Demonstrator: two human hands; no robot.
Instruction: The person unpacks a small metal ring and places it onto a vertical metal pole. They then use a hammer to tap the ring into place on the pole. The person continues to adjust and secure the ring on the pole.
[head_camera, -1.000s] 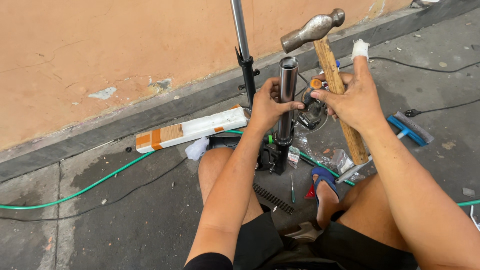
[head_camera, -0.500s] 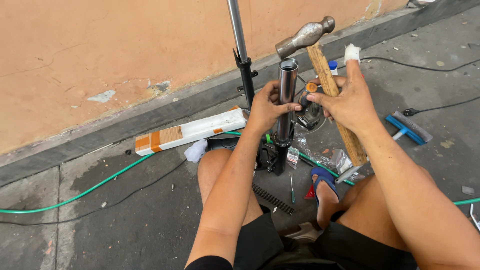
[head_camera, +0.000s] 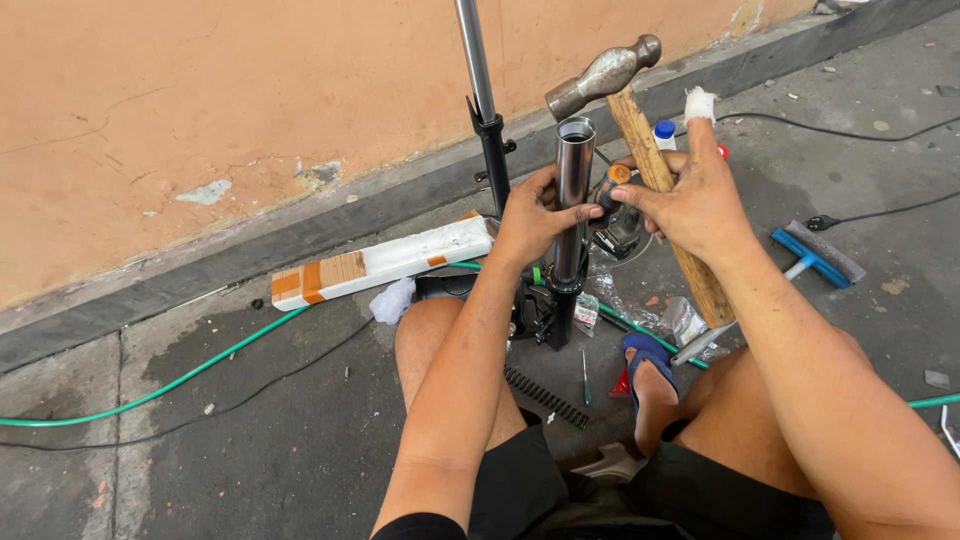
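My left hand grips an upright chrome fork tube, whose black lower end rests on the ground between my legs. My right hand, with a white bandage on one finger, holds a hammer by its wooden handle, its metal head raised just above and right of the tube's open top. The right fingers also touch a small orange-tipped part beside the tube. A second fork leg stands behind the tube.
A coil spring and a small screwdriver lie by my knees. A white-and-orange foam block lies near the wall, a green hose crosses the pavement, and a blue-headed scraper lies at right. Clear plastic wrappers sit near my sandalled foot.
The hammer head has shifted slightly left and upward, closer to the tube's top. My left hand keeps its hold on the tube.
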